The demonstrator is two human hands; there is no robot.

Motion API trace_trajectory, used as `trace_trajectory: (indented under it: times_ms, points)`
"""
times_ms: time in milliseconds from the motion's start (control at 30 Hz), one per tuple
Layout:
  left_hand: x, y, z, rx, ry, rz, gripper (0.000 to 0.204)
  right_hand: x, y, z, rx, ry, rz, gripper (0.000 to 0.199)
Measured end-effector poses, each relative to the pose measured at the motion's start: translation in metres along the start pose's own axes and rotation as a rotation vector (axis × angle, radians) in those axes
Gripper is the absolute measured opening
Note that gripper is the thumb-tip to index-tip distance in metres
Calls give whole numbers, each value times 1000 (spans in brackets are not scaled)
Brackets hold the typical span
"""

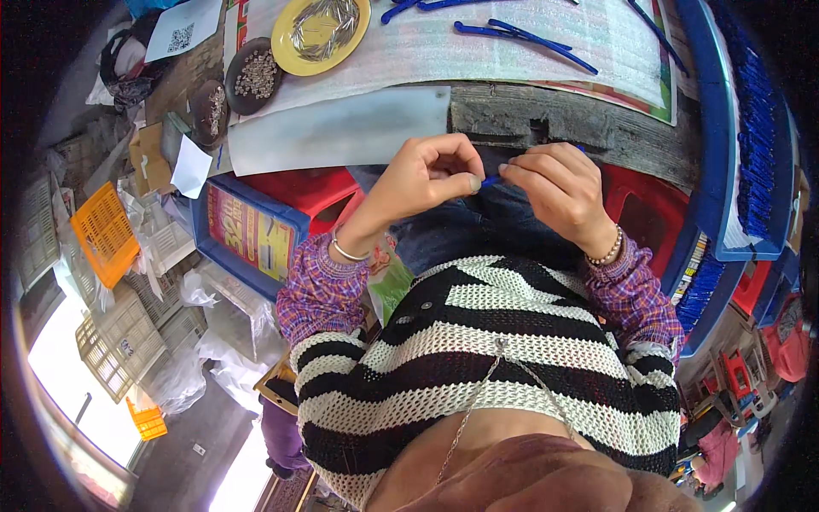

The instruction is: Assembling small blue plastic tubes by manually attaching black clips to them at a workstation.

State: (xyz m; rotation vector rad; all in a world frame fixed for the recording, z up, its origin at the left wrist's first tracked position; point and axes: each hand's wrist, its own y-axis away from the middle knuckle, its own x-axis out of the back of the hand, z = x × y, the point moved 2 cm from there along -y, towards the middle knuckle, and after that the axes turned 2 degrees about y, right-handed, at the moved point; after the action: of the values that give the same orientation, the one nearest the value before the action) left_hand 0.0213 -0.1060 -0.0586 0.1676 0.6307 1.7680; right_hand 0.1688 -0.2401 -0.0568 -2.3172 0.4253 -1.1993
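Note:
At the table's near edge, my left hand (420, 177) is closed, thumb and forefinger pinching one end of a narrow blue plastic piece (490, 181). Close beside it my right hand (561, 189) is closed on the same piece, its curled fingers covering most of it. A bit of blue also shows behind the right knuckles. Farther off on the table lie long blue plastic pieces (525, 43) like thin arms, some joined in pairs. A yellow plate (283, 53) bears many slim metal pins (324, 30). Next to it stands a dark bowl (233, 85) of small metal parts (256, 75).
A wooden block (533, 119) with a notch sits at the table edge, beside a translucent sheet (341, 132). On the right, a blue crate (725, 128) holds many blue pieces. Red stools (644, 200) stand below the table; another blue crate (247, 230) is at left.

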Motion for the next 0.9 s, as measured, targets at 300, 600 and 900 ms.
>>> trace_trajectory:
  times_ms: [300, 600, 900]
  points:
    - [-4, 3, 9, -225, -105, 87, 16, 7, -5, 10, -120, 22, 42, 23]
    - [-3, 8, 2, -137, 236, -16, 15, 12, -15, 2, -211, -275, 6, 23]
    - [-18, 18, -7, -427, 347, -5, 18, 10, -13, -17, -328, -486, -80, 21]
